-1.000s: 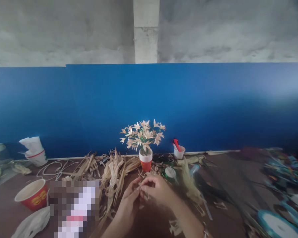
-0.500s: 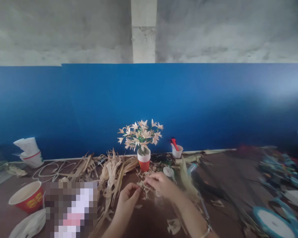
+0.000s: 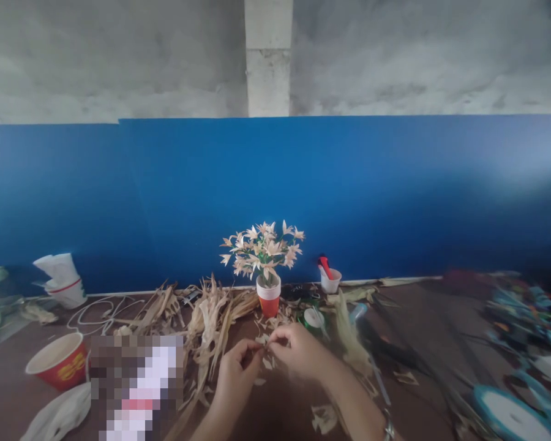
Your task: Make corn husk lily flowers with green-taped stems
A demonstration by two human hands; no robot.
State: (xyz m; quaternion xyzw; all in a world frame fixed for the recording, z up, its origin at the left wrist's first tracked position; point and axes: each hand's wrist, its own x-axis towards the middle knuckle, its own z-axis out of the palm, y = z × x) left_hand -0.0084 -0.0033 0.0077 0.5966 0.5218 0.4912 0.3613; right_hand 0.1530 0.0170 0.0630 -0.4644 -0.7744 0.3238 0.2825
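- Currently, the left hand [image 3: 236, 372] is held low over the brown table [image 3: 275, 407], with thumb and forefinger bent toward each other at the tips; whether anything is gripped there cannot be told, the spot being too small.
- The right hand [image 3: 298, 350] is brought up just beside it, its thumb and forefinger likewise drawn close; whether something tiny is pinched between them cannot be made out either.
- Pale scraps [image 3: 269, 362] are seen scattered on the table around the fingertips and toward the pot.
- Beyond the hands, a red and white pot [image 3: 270, 305] is set upright, filled with cream flowers [image 3: 267, 250] on green stems.
- To the left of the pot, dry husks [image 3: 207, 318] are heaped; farther left, a red bowl [image 3: 72, 366] is placed near a loose white cord [image 3: 85, 315].
- To the right of the pot, a red-handled tool [image 3: 324, 267] is propped in a white cup [image 3: 331, 283].
- A bracelet [image 3: 388, 427] is worn on the right wrist.
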